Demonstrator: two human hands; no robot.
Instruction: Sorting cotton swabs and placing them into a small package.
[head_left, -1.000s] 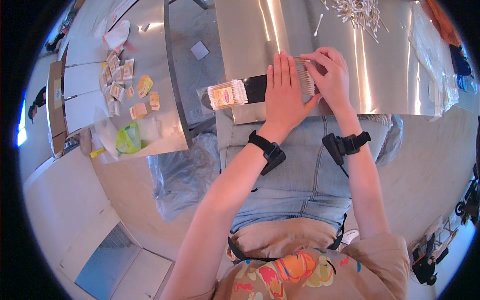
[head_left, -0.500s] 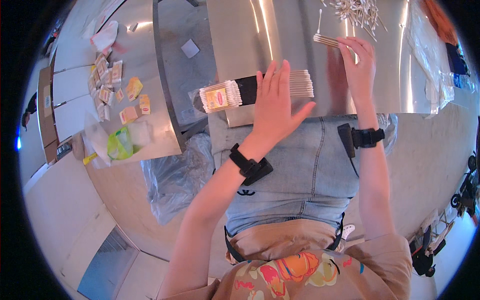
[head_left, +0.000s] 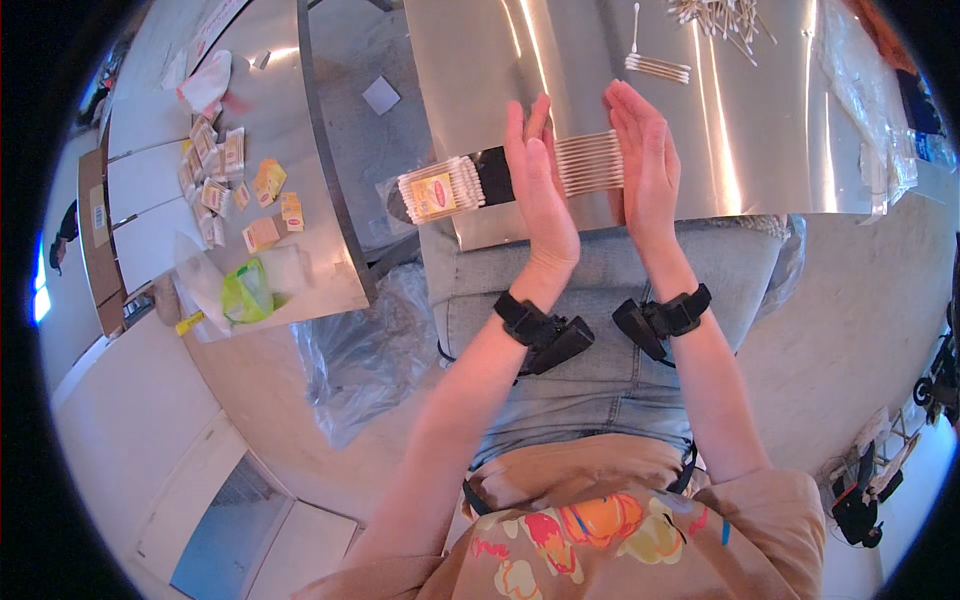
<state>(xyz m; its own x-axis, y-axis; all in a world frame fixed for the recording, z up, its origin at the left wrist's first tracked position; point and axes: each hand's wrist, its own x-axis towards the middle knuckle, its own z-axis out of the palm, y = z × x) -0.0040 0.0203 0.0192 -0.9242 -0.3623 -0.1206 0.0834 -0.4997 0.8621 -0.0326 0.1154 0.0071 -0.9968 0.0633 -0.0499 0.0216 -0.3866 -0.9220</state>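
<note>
A row of cotton swabs (head_left: 588,163) lies side by side on the metal table, between my two upright palms. My left hand (head_left: 545,200) stands on edge at the row's left end, its fingers stretched out. At the other end, my right hand (head_left: 647,160) is held flat, its palm close against the swab tips; whether it touches them I cannot tell. Left of my left hand is a black strip (head_left: 493,175). A stack of cotton swabs with a yellow label (head_left: 435,192) sits at that strip's far left, by the table edge.
A small group of swabs (head_left: 657,68) and a loose pile of swabs (head_left: 722,18) lie farther back. Clear plastic sheeting (head_left: 862,110) hangs along the right edge. On the left table (head_left: 325,235) are several small packs (head_left: 212,165) and a green bag (head_left: 245,290).
My right hand has left the small swab group farther back and come down to the row's right end. My left hand has turned from lying over the row to standing on edge.
</note>
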